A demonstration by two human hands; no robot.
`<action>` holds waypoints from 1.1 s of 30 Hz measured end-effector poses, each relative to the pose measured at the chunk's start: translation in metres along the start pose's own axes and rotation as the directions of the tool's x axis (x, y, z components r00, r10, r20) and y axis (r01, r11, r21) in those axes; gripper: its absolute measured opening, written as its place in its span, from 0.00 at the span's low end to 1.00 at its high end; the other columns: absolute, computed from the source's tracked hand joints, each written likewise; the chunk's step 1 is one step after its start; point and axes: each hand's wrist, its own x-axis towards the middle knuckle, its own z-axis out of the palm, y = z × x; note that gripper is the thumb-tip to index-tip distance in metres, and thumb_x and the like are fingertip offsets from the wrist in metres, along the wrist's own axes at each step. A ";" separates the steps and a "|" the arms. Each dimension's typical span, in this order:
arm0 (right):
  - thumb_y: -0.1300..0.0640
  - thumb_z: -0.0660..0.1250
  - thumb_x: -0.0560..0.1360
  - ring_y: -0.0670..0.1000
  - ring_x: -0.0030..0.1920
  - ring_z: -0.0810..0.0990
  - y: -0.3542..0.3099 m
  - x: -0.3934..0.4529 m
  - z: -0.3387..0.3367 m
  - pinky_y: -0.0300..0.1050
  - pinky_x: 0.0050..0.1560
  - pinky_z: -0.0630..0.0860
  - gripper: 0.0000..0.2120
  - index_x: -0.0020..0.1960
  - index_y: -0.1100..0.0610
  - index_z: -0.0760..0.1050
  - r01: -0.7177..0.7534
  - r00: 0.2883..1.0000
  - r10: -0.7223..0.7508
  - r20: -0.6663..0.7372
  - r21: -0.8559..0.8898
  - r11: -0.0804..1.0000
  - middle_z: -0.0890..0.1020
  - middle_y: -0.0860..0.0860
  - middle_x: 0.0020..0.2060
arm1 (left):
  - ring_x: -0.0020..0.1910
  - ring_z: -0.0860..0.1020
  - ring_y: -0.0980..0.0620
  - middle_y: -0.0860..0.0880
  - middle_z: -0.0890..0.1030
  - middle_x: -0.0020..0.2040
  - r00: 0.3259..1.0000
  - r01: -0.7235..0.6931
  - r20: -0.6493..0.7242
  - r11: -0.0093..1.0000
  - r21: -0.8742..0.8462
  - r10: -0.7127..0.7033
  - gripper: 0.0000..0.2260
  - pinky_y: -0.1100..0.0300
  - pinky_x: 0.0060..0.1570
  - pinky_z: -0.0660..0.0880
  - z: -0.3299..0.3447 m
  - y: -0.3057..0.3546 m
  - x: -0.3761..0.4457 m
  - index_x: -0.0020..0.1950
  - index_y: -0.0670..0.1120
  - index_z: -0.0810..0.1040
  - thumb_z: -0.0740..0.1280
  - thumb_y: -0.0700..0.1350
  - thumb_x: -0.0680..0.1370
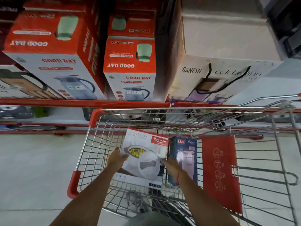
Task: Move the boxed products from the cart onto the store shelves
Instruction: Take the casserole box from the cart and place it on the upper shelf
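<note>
A wire shopping cart (91,144) with red corners stands against the shelves. Inside it lies a white casserole box (143,154) with a red logo. Right beside it a dark blue box (184,154) stands upright. My left hand (116,158) grips the left edge of the white box. My right hand (171,165), with a red thread at the wrist, holds its right edge, between the two boxes. The store shelf (81,102) with a red front edge runs just beyond the cart.
Two orange and white jug boxes (130,69) and a white Ganesh box (216,79) stand on the shelf above the cart. A red cart flap (219,173) hangs at the right. Lower shelves (40,124) hold dark items. Grey floor lies at the left.
</note>
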 end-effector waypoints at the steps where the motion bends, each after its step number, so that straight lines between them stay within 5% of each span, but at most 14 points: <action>1: 0.56 0.64 0.78 0.60 0.62 0.76 0.002 0.003 0.002 0.52 0.64 0.73 0.16 0.60 0.66 0.76 -0.019 0.999 0.019 0.032 0.023 1.000 0.79 0.61 0.60 | 0.62 0.75 0.36 0.35 0.77 0.63 0.999 0.001 0.048 1.000 -0.024 0.000 0.22 0.48 0.61 0.74 0.003 -0.001 0.001 0.67 0.35 0.70 0.69 0.41 0.75; 6: 0.60 0.66 0.76 0.51 0.49 0.78 0.009 0.003 0.003 0.45 0.47 0.74 0.02 0.46 0.54 0.77 -0.020 0.994 0.006 0.113 0.128 0.992 0.80 0.55 0.50 | 0.61 0.76 0.39 0.39 0.77 0.63 0.999 0.044 -0.029 0.994 0.097 -0.042 0.20 0.51 0.58 0.73 0.010 0.000 -0.005 0.67 0.39 0.71 0.66 0.45 0.77; 9: 0.63 0.69 0.73 0.56 0.54 0.79 0.009 -0.007 -0.005 0.48 0.54 0.78 0.15 0.60 0.61 0.75 0.094 0.996 -0.095 0.001 0.137 0.986 0.80 0.57 0.54 | 0.57 0.78 0.39 0.38 0.80 0.59 0.993 0.032 -0.119 0.998 0.058 -0.025 0.19 0.51 0.53 0.75 0.005 -0.001 -0.015 0.62 0.38 0.74 0.70 0.44 0.75; 15: 0.69 0.72 0.70 0.45 0.40 0.78 0.001 -0.054 -0.022 0.31 0.36 0.78 0.18 0.58 0.60 0.73 0.285 0.950 -0.270 -0.159 0.084 0.955 0.80 0.46 0.40 | 0.50 0.80 0.38 0.36 0.81 0.52 0.980 -0.084 -0.192 0.982 -0.166 0.052 0.22 0.50 0.46 0.76 -0.012 -0.011 -0.057 0.50 0.41 0.67 0.78 0.42 0.67; 18: 0.70 0.72 0.70 0.45 0.39 0.78 -0.008 -0.086 -0.029 0.36 0.38 0.77 0.18 0.56 0.59 0.74 0.394 0.901 -0.382 -0.205 0.018 0.919 0.78 0.43 0.39 | 0.48 0.80 0.40 0.40 0.82 0.49 0.961 -0.185 -0.241 0.964 -0.193 0.136 0.23 0.53 0.44 0.76 -0.026 -0.010 -0.086 0.50 0.41 0.68 0.79 0.43 0.65; 23: 0.66 0.75 0.69 0.41 0.40 0.79 -0.027 -0.150 -0.043 0.29 0.29 0.75 0.18 0.45 0.47 0.73 0.577 0.785 -0.565 -0.254 -0.031 0.816 0.79 0.42 0.40 | 0.44 0.80 0.46 0.49 0.83 0.45 0.894 -0.362 -0.352 0.910 -0.203 0.277 0.19 0.56 0.43 0.77 -0.060 -0.001 -0.140 0.52 0.46 0.78 0.79 0.46 0.64; 27: 0.62 0.77 0.68 0.45 0.43 0.82 -0.047 -0.199 -0.054 0.49 0.41 0.81 0.17 0.48 0.46 0.76 0.665 0.707 -0.648 -0.285 -0.047 0.746 0.81 0.42 0.43 | 0.39 0.81 0.64 0.62 0.81 0.39 0.804 -0.522 -0.439 0.829 -0.199 0.401 0.20 0.71 0.35 0.75 -0.089 0.009 -0.180 0.48 0.61 0.74 0.79 0.45 0.64; 30: 0.61 0.77 0.67 0.44 0.42 0.82 -0.061 -0.232 -0.059 0.44 0.41 0.79 0.21 0.45 0.38 0.74 0.749 0.614 -0.732 -0.297 -0.074 0.658 0.82 0.40 0.42 | 0.46 0.82 0.56 0.57 0.85 0.46 0.755 -0.580 -0.444 0.808 -0.108 0.482 0.20 0.60 0.45 0.78 -0.108 0.018 -0.202 0.56 0.54 0.79 0.77 0.48 0.66; 33: 0.58 0.78 0.66 0.38 0.43 0.81 -0.075 -0.258 -0.065 0.37 0.40 0.76 0.22 0.47 0.36 0.72 0.805 0.515 -0.797 -0.316 -0.142 0.576 0.82 0.38 0.44 | 0.42 0.83 0.64 0.64 0.85 0.40 0.709 -0.654 -0.475 0.737 -0.169 0.521 0.16 0.63 0.42 0.79 -0.122 0.026 -0.216 0.50 0.59 0.81 0.78 0.45 0.66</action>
